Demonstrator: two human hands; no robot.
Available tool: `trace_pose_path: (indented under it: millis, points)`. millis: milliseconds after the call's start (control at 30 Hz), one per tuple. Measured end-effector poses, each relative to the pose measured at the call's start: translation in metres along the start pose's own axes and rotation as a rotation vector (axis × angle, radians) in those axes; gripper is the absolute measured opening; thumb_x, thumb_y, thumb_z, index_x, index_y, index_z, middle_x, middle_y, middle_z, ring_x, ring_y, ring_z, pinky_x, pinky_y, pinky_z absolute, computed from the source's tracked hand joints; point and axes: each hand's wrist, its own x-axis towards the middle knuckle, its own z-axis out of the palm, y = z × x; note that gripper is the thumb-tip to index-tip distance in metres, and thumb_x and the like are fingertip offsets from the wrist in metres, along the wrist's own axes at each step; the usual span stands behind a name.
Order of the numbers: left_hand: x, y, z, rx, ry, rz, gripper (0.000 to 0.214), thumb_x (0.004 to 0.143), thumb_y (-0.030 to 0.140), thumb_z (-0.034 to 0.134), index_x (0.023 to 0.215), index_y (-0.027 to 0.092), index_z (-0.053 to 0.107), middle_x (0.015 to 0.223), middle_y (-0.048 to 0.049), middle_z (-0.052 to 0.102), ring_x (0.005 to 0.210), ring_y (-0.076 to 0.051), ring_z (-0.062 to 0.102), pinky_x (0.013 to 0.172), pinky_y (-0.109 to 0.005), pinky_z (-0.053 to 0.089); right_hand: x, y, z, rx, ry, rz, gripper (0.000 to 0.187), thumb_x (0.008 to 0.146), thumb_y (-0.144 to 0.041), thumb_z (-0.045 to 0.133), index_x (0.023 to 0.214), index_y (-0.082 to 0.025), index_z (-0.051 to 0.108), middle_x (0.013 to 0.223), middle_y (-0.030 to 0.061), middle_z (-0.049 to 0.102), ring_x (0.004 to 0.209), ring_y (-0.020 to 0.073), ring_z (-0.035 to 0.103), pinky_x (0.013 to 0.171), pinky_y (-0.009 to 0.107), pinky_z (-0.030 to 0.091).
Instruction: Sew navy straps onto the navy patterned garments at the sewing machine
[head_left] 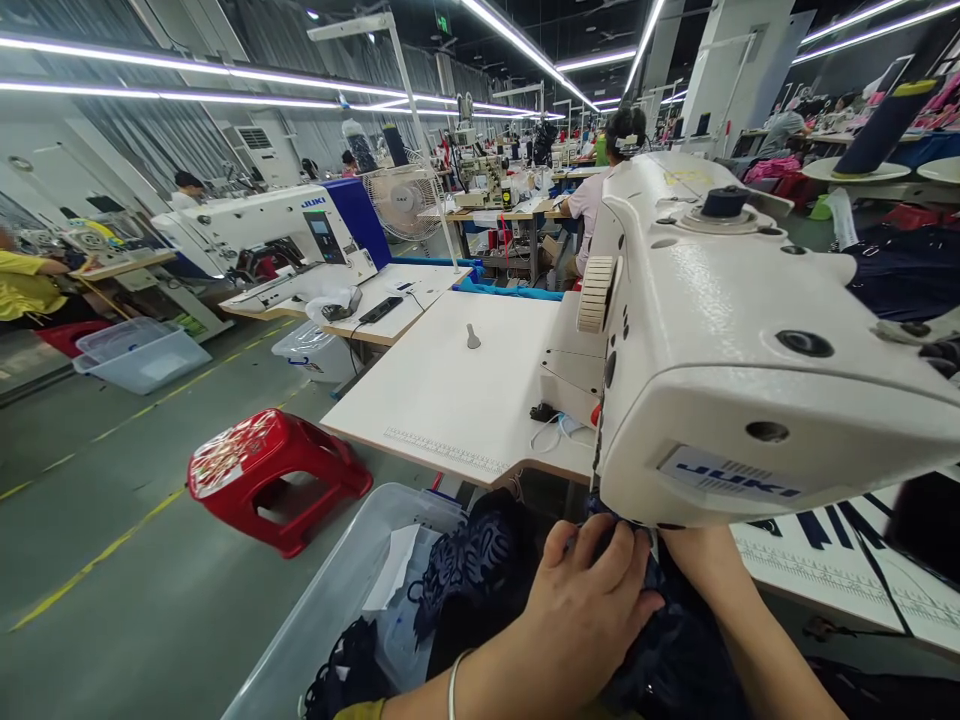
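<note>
A white JUKI sewing machine (pixel 780 420) fills the right side of the view. Under its head, dark navy fabric (pixel 667 640) hangs down towards my lap. My left hand (pixel 592 610) has its fingers curled over this fabric, gripping it beside the machine's lower edge. On the other side, my right hand (pixel 697 555) reaches in beneath the machine head, and its fingers are hidden there. The needle area is out of sight too. Left of my arm, navy patterned lace (pixel 476 550) lies in and over a clear plastic bin (pixel 300 640), near a white paper slip (pixel 391 568).
A white table top (pixel 450 385) with a printed ruler extends left of the machine. On the floor stands a red stool (pixel 281 475). Another JUKI machine (pixel 262 235) and a fan (pixel 405 200) are behind. Navy strips (pixel 814 528) lie at right. A person (pixel 589 210) sits ahead.
</note>
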Motion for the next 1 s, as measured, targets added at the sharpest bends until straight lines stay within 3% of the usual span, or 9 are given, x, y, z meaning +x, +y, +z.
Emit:
trace_pose_path:
  millis: [233,567,700,800,900,1000]
  points:
    - [0.000,0.001,0.001,0.023,0.043,-0.001,0.039,0.102,0.043,0.041,0.131,0.020,0.056,0.127,0.0012,0.059,0.117,-0.018,0.046,0.098,-0.036,0.028,0.002,0.000,0.000,0.006,0.045,0.007,0.025,0.077,-0.038,0.047,0.077,-0.024,0.068,0.091,0.0100,0.075,0.111,0.0328,0.060,0.093,0.048,0.049]
    - [-0.001,0.000,-0.001,0.053,0.040,-0.011,0.040,0.101,0.045,0.043,0.132,0.022,0.054,0.130,0.0028,0.057,0.117,-0.017,0.047,0.096,-0.036,0.030,0.003,-0.007,0.000,0.035,0.013,0.029,0.030,0.078,-0.035,0.045,0.089,-0.024,0.071,0.096,0.0097,0.075,0.111,0.0330,0.060,0.094,0.047,0.049]
    - [-0.002,-0.001,-0.003,0.038,0.033,-0.018,0.040,0.100,0.045,0.042,0.131,0.023,0.055,0.130,0.0014,0.057,0.116,-0.019,0.048,0.094,-0.037,0.032,-0.008,-0.013,-0.012,0.050,-0.034,0.115,0.029,0.081,-0.036,0.046,0.089,-0.023,0.072,0.095,0.0098,0.075,0.111,0.0342,0.061,0.099,0.050,0.045]
    - [-0.002,-0.002,-0.004,0.046,0.035,-0.022,0.041,0.100,0.046,0.041,0.131,0.023,0.055,0.130,-0.0003,0.057,0.116,-0.019,0.049,0.095,-0.037,0.033,-0.026,-0.021,-0.027,0.109,-0.066,0.261,0.036,0.086,-0.042,0.046,0.102,-0.021,0.070,0.104,0.0105,0.073,0.116,0.0345,0.059,0.102,0.052,0.042]
    - [-0.001,-0.001,-0.005,0.045,0.036,-0.036,0.042,0.100,0.047,0.040,0.130,0.022,0.056,0.131,0.0000,0.056,0.114,-0.020,0.049,0.094,-0.036,0.034,-0.047,-0.029,-0.041,0.206,-0.149,0.354,0.040,0.089,-0.049,0.048,0.113,-0.022,0.065,0.113,0.0089,0.070,0.114,0.0302,0.061,0.099,0.042,0.048]
    - [0.001,0.000,-0.007,0.044,0.015,-0.026,0.041,0.101,0.043,0.040,0.131,0.021,0.056,0.131,-0.0001,0.056,0.114,-0.021,0.049,0.095,-0.036,0.034,-0.066,-0.032,-0.052,0.287,-0.311,0.329,0.032,0.090,-0.047,0.052,0.109,-0.025,0.066,0.104,0.0046,0.073,0.098,0.0238,0.069,0.078,0.024,0.058]
